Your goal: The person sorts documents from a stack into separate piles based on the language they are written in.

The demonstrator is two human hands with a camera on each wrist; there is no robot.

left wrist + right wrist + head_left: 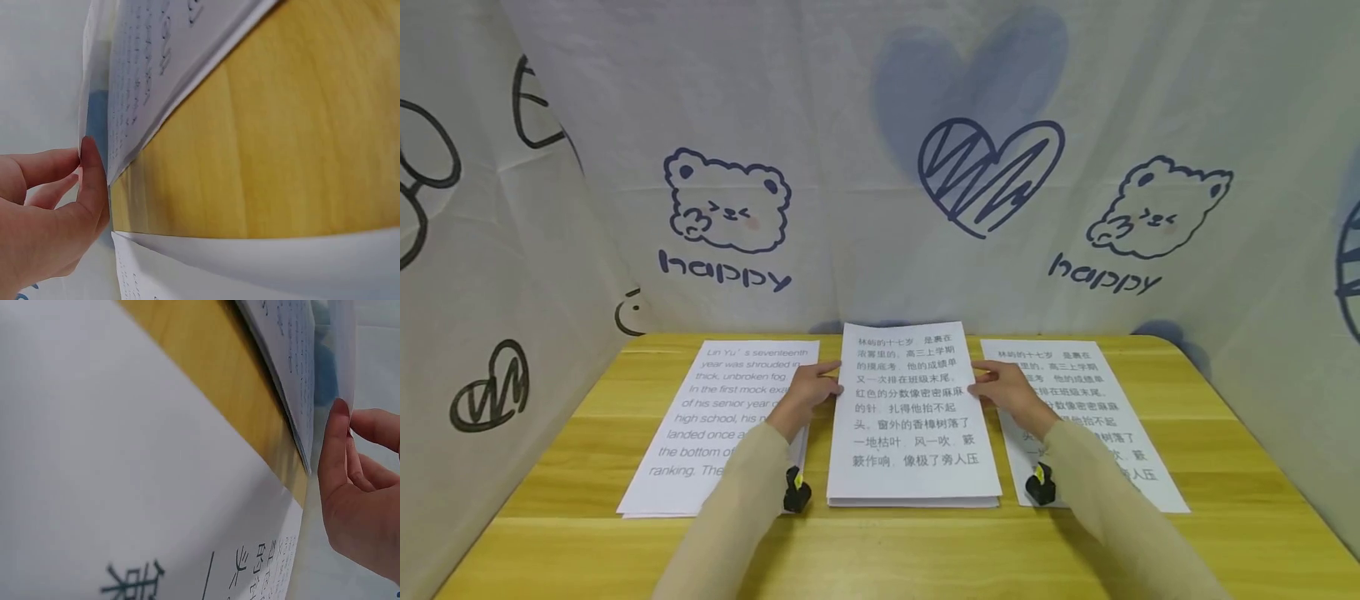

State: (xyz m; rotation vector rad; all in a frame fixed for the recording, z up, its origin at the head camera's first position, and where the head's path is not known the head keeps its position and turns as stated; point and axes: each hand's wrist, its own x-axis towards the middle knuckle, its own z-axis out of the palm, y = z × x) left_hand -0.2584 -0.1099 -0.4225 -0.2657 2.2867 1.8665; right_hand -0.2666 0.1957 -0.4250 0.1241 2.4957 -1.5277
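A printed sheet of paper [913, 417] with Chinese text is in the middle of the head view. My left hand [806, 392] pinches its left edge between thumb and fingers, while my right hand [1011, 395] pinches the right edge. Both wrist views show the sheet [345, 356] lifted apart from the middle paper stack [162, 62], whose front edge [913, 502] shows beneath it. Under my left forearm lies a pile of English-text sheets [688, 433]. Chinese-text paper [1138, 450] lies under my right forearm and is partly hidden by it.
All the paper lies on a yellow wooden table [880, 554]. A pale cloth backdrop [850, 208] with bear and heart drawings hangs behind the table and along its sides. Strips of bare wood separate the three paper piles.
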